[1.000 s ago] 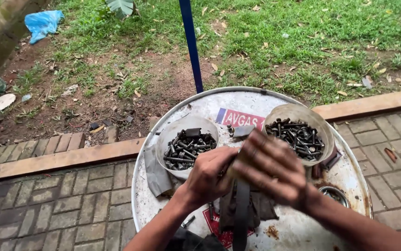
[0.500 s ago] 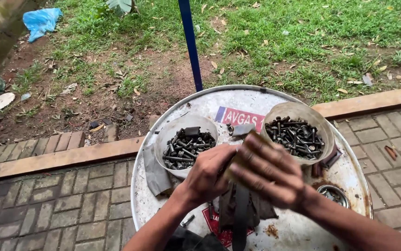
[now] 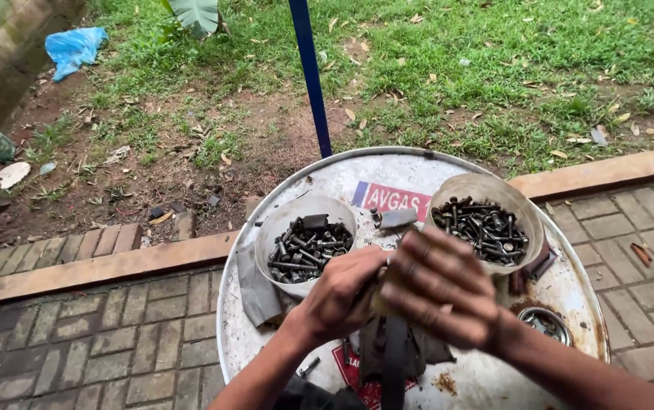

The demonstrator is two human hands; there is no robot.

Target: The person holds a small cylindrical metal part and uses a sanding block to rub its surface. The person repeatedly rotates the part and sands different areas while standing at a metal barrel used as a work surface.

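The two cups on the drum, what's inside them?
Both cups, left and right, hold dark bolts and screws in a heap. What lies deeper in the heaps is covered. The right hand hides a bit of the right cup's near rim.

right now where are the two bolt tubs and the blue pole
left pale plastic tub of dark bolts (image 3: 306,244), head view, on the bolts inside
right pale plastic tub of dark bolts (image 3: 480,224), head view, on the bolts inside
blue metal pole (image 3: 309,72), head view, mid-shaft
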